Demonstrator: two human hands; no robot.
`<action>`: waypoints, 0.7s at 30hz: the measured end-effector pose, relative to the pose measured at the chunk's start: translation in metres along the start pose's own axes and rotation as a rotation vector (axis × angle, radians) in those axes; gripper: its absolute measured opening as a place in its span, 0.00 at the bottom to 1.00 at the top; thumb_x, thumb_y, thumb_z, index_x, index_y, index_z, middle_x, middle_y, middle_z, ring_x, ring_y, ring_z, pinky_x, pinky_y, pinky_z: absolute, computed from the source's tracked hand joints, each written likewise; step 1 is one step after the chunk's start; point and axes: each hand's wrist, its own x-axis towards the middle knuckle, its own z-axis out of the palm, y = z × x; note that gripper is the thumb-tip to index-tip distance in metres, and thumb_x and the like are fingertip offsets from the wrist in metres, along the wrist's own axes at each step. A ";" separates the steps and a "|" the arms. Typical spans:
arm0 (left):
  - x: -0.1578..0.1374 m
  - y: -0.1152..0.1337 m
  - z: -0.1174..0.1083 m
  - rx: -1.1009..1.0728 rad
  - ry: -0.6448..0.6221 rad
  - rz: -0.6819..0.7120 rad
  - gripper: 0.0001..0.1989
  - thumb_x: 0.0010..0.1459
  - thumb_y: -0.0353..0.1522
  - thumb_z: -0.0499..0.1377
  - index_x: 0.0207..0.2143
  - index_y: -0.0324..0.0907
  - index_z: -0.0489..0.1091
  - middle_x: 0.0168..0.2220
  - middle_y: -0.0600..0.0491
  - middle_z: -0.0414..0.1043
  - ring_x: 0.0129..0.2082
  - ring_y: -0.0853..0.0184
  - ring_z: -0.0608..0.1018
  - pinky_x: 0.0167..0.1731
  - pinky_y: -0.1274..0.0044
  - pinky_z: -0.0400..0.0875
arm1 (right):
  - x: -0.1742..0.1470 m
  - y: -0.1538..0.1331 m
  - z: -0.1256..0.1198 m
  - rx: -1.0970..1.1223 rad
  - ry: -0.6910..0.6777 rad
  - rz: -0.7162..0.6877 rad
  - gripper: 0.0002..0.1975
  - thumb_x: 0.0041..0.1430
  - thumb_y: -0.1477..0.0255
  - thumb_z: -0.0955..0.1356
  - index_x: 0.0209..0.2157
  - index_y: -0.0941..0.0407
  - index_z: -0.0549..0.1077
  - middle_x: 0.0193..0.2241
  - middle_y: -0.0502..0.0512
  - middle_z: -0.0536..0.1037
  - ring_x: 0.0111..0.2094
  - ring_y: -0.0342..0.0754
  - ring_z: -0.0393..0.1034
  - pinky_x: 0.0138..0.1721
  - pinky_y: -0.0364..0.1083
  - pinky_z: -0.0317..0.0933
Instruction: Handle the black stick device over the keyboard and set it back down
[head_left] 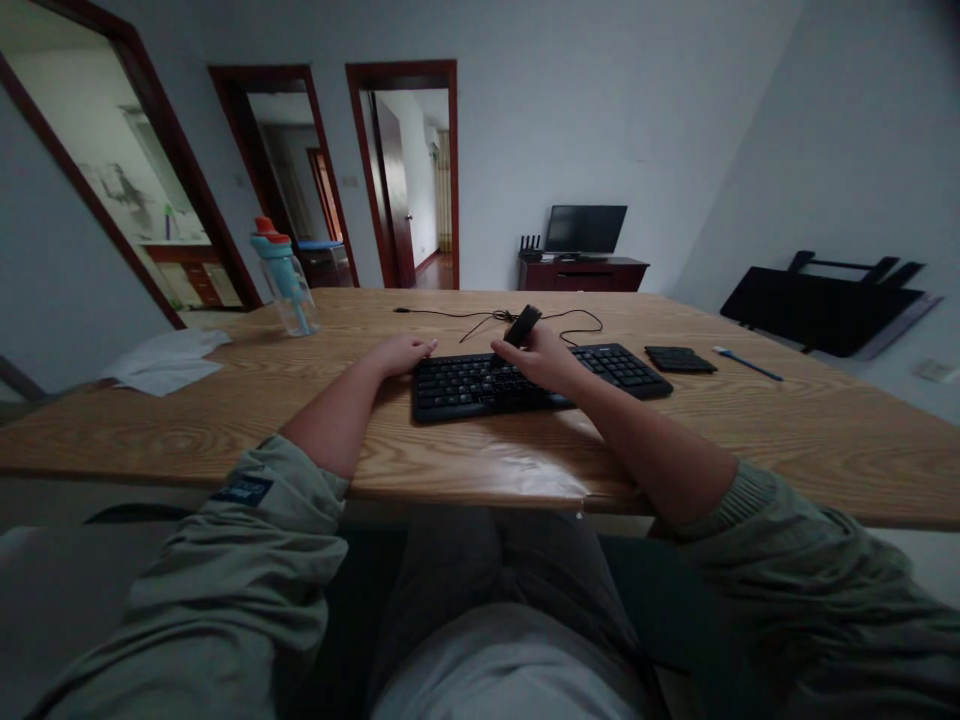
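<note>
A black keyboard (525, 380) is laid flat on the wooden desk (787, 430), approx. centred w/ its long side toward the person; it serves as the landmark for everything else.

Left hand (405, 354): laid palm-down on the desk at the keyboard's left far corner, fingers relaxed and slightly spread, nothing gripped. Fingertips are just beside or touching the keyboard edge; which one can't be told.

Right hand (541, 360): raised over the keyboard's middle, fingers closed round a small black device (523, 325), which is held tilted, upper end pointing away from the person. What the device is can't be made out. A thin black cable (480, 320) is seen on the desk just behind the keyboard, looping left and right of the device; whether it is joined to the device can't be told.

Right of the keyboard, near but apart: a small flat black pad (680, 359) w/ keys. Further right of that: a blue pen (747, 364), lying flat.

Well left of the keyboard, toward the far desk edge: a clear bottle (285, 277) w/ teal and red top, upright. Left and nearer: white paper (165, 362), flat at the desk's left edge.

Behind the keyboard, beyond the desk: a monitor (585, 229) on a dark cabinet (583, 273) at the wall.

Both forearms are bare, green sleeves (247, 560) pushed up.
</note>
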 end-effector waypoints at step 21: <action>-0.030 0.080 0.020 0.151 0.026 0.559 0.19 0.53 0.46 0.64 0.40 0.42 0.79 0.35 0.50 0.78 0.35 0.65 0.75 0.37 0.74 0.67 | 0.000 0.007 0.005 0.017 0.061 -0.036 0.19 0.56 0.55 0.67 0.25 0.57 0.69 0.24 0.51 0.70 0.27 0.46 0.61 0.29 0.45 0.54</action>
